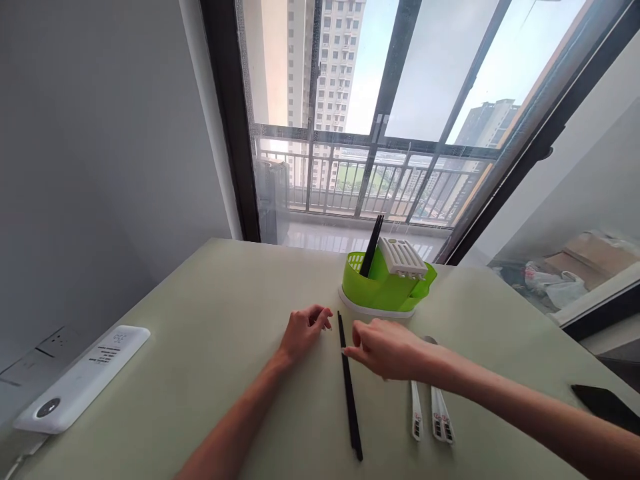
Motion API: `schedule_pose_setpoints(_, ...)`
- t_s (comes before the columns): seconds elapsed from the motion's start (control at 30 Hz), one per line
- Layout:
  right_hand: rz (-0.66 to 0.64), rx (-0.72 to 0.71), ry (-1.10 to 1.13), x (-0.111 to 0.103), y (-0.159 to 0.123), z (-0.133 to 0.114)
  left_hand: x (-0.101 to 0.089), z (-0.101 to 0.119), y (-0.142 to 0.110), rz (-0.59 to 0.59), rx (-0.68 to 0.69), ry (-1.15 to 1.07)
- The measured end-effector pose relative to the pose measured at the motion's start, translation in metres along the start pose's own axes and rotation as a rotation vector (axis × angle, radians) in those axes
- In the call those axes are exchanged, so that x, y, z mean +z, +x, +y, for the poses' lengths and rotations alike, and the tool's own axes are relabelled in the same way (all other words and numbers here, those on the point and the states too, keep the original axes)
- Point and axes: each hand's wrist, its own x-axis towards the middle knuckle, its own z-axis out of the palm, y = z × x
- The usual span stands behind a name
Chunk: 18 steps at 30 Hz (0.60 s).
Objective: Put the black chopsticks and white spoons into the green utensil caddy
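Observation:
Black chopsticks [350, 400] lie close together on the table, pointing away from me. Just left of their far end, my left hand [305, 328] rests with loosely curled fingers and nothing visible in them. My right hand [385, 347] hovers over their right side, its other fingers bent. Its thumb reaches the chopsticks' upper part; whether it touches them I cannot tell. Under my right forearm lie white-handled utensils [416, 413], their middles hidden; a rounded metal end shows beyond the arm. Past my hands stands a green utensil holder [370, 291] with black chopsticks [373, 247] upright in its left compartment.
The holder has a white slotted top [403, 257] and a white base. A white power strip [85, 377] lies along the table's left edge. A dark flat object [605, 405] is at the right edge. Beyond the pale table [200, 320] is a glass door [360, 133].

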Motion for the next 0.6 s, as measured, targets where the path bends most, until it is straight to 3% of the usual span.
schedule_pose_setpoints(0.1, -0.069, 0.095, -0.034, 0.044, -0.003, -0.015, 0.0, -0.001, 0.0, -0.001, -0.007, 0.009)
schedule_pose_setpoints(0.2, -0.05, 0.136, -0.028, 0.063, -0.001, -0.028, 0.001, -0.002, 0.001, 0.002, -0.003, 0.014)
schedule_pose_setpoints(0.37, -0.044, 0.19, 0.019, 0.065, 0.012, -0.035, 0.001, -0.002, 0.001, 0.006, 0.002, 0.021)
schedule_pose_setpoints(0.6, 0.057, 0.148, 0.15, 0.053, 0.025, -0.009, 0.0, 0.003, 0.001, 0.016, -0.017, 0.03)
